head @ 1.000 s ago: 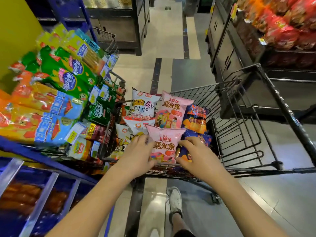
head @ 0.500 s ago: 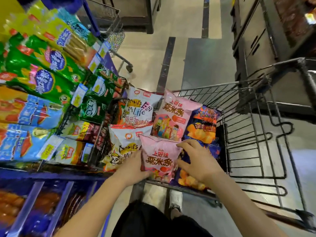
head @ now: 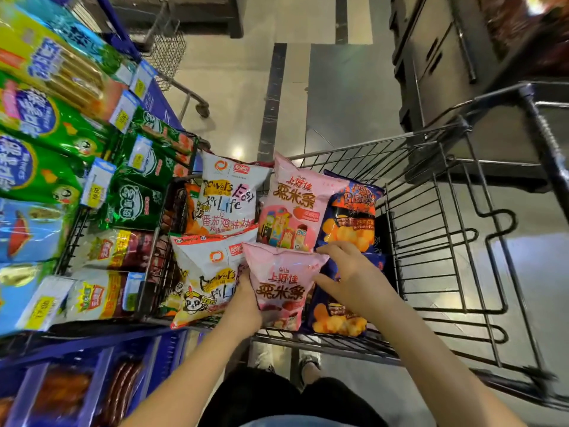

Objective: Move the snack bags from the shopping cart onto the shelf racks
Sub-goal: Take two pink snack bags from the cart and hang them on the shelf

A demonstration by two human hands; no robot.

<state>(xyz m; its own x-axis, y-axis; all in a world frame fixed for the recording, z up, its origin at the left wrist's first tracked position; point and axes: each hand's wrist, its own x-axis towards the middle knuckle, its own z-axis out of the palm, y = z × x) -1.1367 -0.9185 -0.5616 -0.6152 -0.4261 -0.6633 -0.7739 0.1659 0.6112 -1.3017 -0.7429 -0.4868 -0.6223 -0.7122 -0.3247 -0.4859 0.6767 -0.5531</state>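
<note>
Head view, item one: the near pink snack bag (head: pixel 281 285) stands upright in the shopping cart (head: pixel 431 229), at the cart's near end, about midway across the row of bags. My left hand (head: pixel 246 303) grips its lower left edge, with the fingers curled behind the bag and clamped on it. My right hand (head: pixel 351 278) lies at the bag's right edge with fingers spread and fairly straight. Its thumb touches the pink face and its other fingers reach over the near blue bag (head: pixel 334 318) just beside it; I record no closed grip there.

Item two: a far pink bag (head: pixel 295 204) stands directly behind the first, toward the cart's far end. A near white bag (head: pixel 203 272) and a far white bag (head: pixel 229 192) fill the cart's left side. A far blue bag (head: pixel 351 211) stands right of the far pink one.

Item three: the shelf racks (head: pixel 101 340) sit against the cart's left wall, loaded with green packets (head: pixel 55 127) and others in blue and yellow, and hung with price tags (head: pixel 97 188)
</note>
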